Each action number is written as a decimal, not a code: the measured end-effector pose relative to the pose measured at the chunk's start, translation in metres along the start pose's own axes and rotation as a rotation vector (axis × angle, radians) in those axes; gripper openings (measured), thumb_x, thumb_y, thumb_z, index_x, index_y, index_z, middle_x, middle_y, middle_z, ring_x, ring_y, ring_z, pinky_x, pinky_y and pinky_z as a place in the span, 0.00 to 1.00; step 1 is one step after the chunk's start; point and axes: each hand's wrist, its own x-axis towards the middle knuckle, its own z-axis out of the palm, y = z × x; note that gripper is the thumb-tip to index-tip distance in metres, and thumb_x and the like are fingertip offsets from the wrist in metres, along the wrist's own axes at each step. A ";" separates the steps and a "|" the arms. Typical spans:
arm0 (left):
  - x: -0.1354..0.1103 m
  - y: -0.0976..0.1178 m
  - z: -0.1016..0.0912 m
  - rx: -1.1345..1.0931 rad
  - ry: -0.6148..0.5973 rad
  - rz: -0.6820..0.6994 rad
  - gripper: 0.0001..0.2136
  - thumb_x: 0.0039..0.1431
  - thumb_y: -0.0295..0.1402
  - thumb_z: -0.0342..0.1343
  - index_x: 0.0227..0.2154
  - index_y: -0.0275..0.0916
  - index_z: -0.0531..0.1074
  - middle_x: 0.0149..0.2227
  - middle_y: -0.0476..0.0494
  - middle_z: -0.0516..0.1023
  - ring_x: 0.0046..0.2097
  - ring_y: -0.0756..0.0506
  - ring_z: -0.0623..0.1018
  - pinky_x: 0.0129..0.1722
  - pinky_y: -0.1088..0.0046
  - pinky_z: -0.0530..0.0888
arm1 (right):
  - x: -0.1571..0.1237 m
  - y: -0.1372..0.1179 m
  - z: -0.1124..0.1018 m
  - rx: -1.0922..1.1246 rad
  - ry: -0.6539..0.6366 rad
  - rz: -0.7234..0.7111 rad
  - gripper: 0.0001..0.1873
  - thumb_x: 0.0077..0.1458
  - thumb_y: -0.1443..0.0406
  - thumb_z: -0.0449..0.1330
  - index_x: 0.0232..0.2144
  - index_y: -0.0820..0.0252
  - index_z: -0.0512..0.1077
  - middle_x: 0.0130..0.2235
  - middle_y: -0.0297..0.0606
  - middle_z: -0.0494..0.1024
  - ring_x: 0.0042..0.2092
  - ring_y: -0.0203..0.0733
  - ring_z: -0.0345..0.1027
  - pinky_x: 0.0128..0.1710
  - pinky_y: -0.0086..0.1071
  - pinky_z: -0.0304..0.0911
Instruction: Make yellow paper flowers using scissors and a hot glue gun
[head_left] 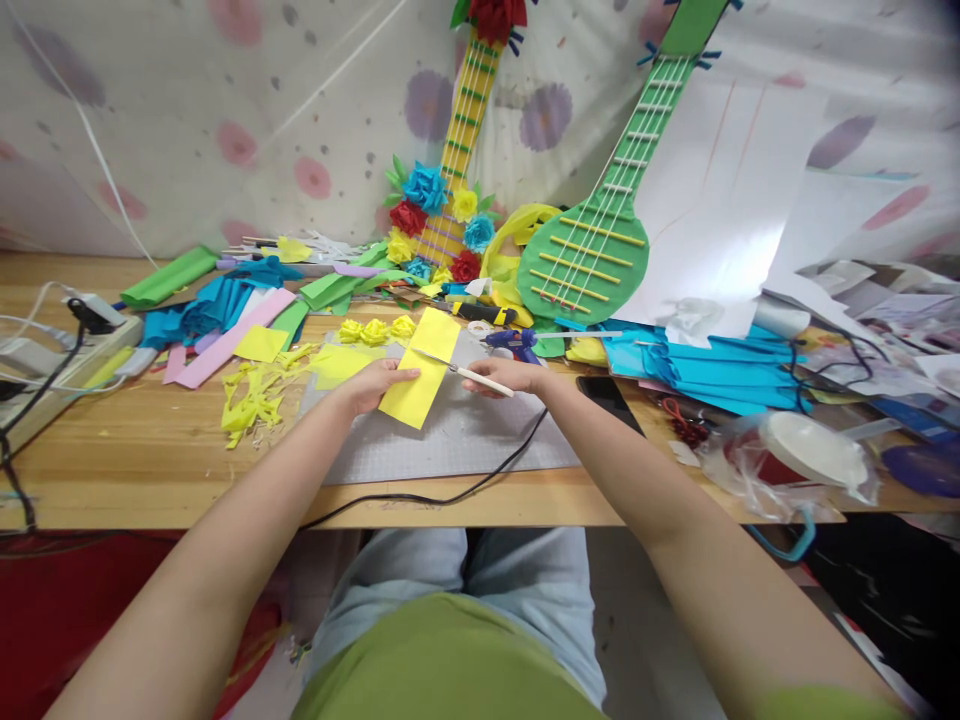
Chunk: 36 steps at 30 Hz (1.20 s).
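My left hand (373, 384) pinches the left edge of a yellow paper strip (421, 368) and holds it over a grey cutting mat (457, 440). My right hand (508, 376) grips white-handled scissors (463, 372). Their blades reach leftward into the strip's right edge. Both hands are closed on what they hold.
Yellow paper scraps (251, 400) and small yellow paper flowers (373, 330) lie left of the mat. A blue glue gun (514, 342) and its black cord (465, 485) lie by my right hand. Two paper guitars (592, 255) lean at the back. A power strip (67, 345) sits far left.
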 end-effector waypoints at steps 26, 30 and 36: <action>0.000 -0.004 0.000 -0.020 -0.012 0.001 0.13 0.42 0.35 0.65 0.32 0.34 0.75 0.34 0.39 0.80 0.31 0.46 0.78 0.34 0.71 0.73 | 0.010 0.000 0.001 -0.003 -0.009 -0.003 0.23 0.44 0.47 0.60 0.27 0.61 0.61 0.19 0.25 0.60 0.19 0.25 0.52 0.17 0.23 0.50; 0.000 -0.005 0.001 -0.038 -0.011 -0.016 0.12 0.42 0.34 0.64 0.31 0.34 0.76 0.32 0.40 0.80 0.30 0.46 0.78 0.32 0.72 0.74 | 0.008 -0.002 0.002 0.023 -0.001 -0.002 0.24 0.42 0.47 0.61 0.26 0.61 0.62 0.19 0.25 0.59 0.19 0.25 0.52 0.17 0.22 0.49; -0.002 -0.003 0.004 -0.051 0.009 -0.027 0.11 0.41 0.33 0.65 0.29 0.34 0.76 0.31 0.40 0.80 0.29 0.46 0.78 0.31 0.73 0.74 | 0.008 -0.003 0.004 0.029 0.033 0.021 0.24 0.42 0.47 0.62 0.25 0.62 0.63 0.19 0.25 0.61 0.19 0.25 0.53 0.16 0.22 0.49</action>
